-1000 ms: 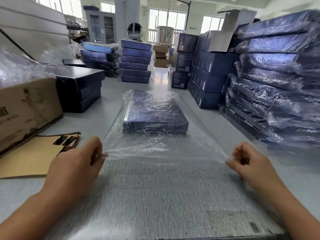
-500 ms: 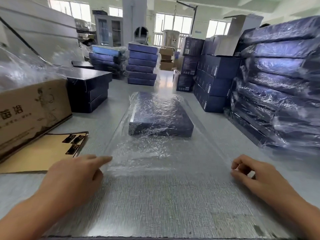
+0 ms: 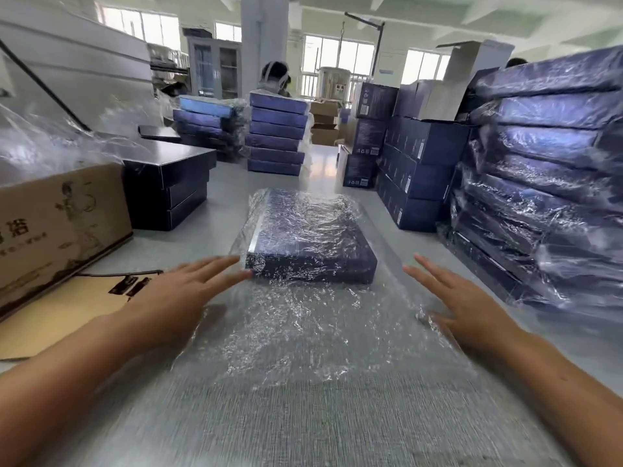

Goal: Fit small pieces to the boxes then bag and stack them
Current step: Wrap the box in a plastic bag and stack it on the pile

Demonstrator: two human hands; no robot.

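Observation:
A flat dark blue box (image 3: 308,237) lies in the middle of the grey table (image 3: 303,416), inside a clear plastic bag (image 3: 296,325) whose loose open end trails toward me. My left hand (image 3: 175,294) reaches forward with straight fingers, its fingertips at the box's near left corner. My right hand (image 3: 462,298) is stretched out flat at the bag's right edge, a little short of the box's near right corner. Neither hand holds anything.
A tall stack of bagged blue boxes (image 3: 546,183) fills the right side. Unbagged dark boxes (image 3: 168,190) and a brown carton (image 3: 57,224) stand at left, with a tan card sheet (image 3: 67,318) beside my left arm. More stacks (image 3: 276,136) and a person (image 3: 274,77) are at the back.
Both hands let go of the bag's open end, straightened their fingers and moved forward toward the box's near corners. The bag's mouth has dropped flat on the table.

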